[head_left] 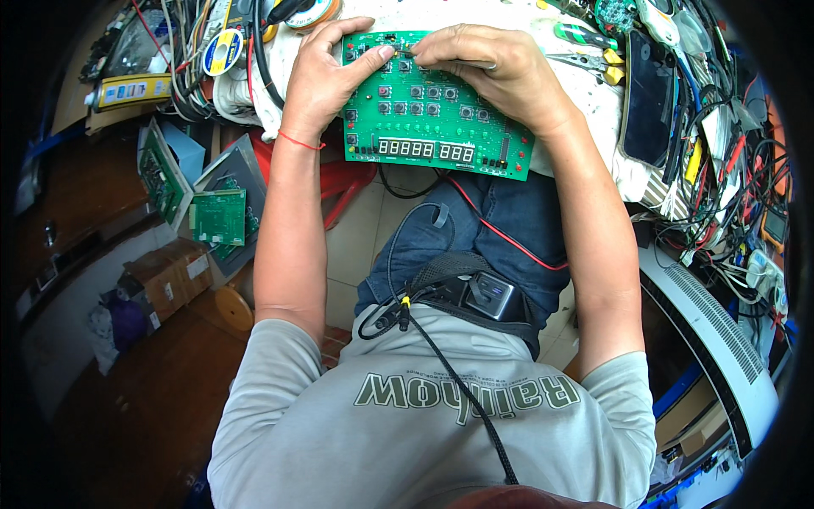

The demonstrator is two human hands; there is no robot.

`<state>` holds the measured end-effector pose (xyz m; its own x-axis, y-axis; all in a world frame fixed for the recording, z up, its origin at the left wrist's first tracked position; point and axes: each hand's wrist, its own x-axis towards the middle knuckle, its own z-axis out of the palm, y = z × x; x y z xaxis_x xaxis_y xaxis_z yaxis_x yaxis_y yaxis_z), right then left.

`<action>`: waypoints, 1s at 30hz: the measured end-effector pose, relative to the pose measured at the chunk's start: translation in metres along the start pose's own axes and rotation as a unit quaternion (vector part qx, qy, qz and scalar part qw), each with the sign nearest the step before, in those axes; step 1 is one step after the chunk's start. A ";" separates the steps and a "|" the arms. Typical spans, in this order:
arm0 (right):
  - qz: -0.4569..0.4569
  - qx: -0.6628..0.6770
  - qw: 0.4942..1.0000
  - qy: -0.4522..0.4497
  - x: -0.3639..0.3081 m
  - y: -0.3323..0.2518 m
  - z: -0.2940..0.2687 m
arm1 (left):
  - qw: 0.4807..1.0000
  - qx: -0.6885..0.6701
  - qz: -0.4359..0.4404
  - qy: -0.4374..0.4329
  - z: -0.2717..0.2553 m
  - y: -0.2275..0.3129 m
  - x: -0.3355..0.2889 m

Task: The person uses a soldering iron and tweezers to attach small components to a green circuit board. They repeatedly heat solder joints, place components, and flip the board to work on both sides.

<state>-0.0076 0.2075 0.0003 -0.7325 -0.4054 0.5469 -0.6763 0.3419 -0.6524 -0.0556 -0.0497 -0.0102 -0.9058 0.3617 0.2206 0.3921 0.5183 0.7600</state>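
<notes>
Though partly behind right hand, circuit board left of pliers, phone.

A bare right hand hides the upper right corner of a green rectangular circuit board; the thin piece at its fingertips is too small to identify. Beyond the board's upper left, the view's top edge crops a round orange-rimmed spool.
</notes>
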 end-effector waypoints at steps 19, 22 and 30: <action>-0.013 -0.010 1.000 0.000 0.000 0.002 0.001 | 0.989 -0.131 -0.056 -0.031 0.001 0.013 -0.001; -0.009 -0.012 1.000 -0.006 0.000 0.002 0.000 | 0.989 -0.130 -0.057 -0.029 0.000 0.015 -0.001; -0.005 -0.017 1.000 -0.006 0.000 0.001 0.001 | 0.994 -0.102 -0.035 -0.025 0.000 0.008 0.000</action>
<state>-0.0080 0.2071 -0.0011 -0.7253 -0.4188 0.5464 -0.6855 0.3663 -0.6292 -0.0528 -0.0455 -0.0046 -0.9189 0.3707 0.1351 0.2824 0.3787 0.8814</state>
